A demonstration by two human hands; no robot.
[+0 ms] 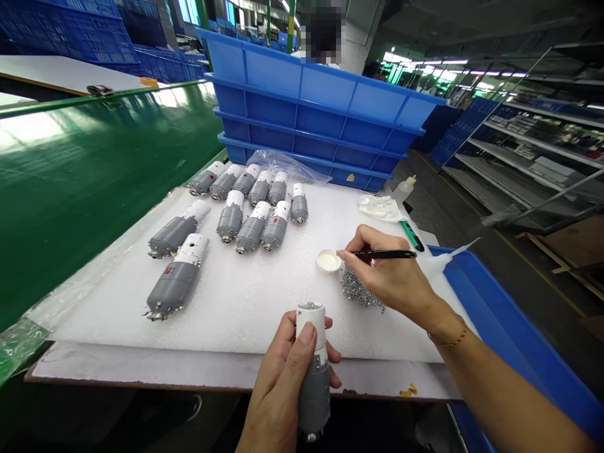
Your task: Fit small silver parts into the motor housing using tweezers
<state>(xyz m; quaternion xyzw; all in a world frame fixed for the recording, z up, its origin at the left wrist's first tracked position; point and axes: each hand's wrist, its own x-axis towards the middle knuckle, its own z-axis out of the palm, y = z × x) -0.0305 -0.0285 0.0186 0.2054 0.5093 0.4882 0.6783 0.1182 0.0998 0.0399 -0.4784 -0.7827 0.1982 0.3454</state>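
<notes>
A person's left hand point(278, 377) holds a grey motor point(314, 393) upright at the near edge of the work surface, clear of the foam sheet. Its white cap point(311, 324) points up, with small metal pins showing on top. The fingers wrap closely around the body, and the thumb presses against the front of the cap. The cap's top stays open to view, which seems a sound hold for fine work there, with the motor steady and nothing blocking the pins.

The right hand point(391, 277) pinches slim black tweezers point(384, 255) in a narrow, pen-like grip, though the tool could be another fine instrument. Its working end is hidden by the fingers, so its contact with anything cannot be told. The fingertips point(343, 255) sit just beside a small white dish point(328, 260) of white paste, and a heap of tiny silver parts point(361, 289) lies just below them. Resting the hand's heel low and keeping the dish close looks likely to favour control.

Eleven similar motors point(236, 211) lie on the foam sheet point(226, 308), their caps pointing away from the person. Farther off are stacked blue crates point(311, 107), a plastic bottle point(404, 190), a green conveyor belt point(94, 189) and shelving point(533, 145).
</notes>
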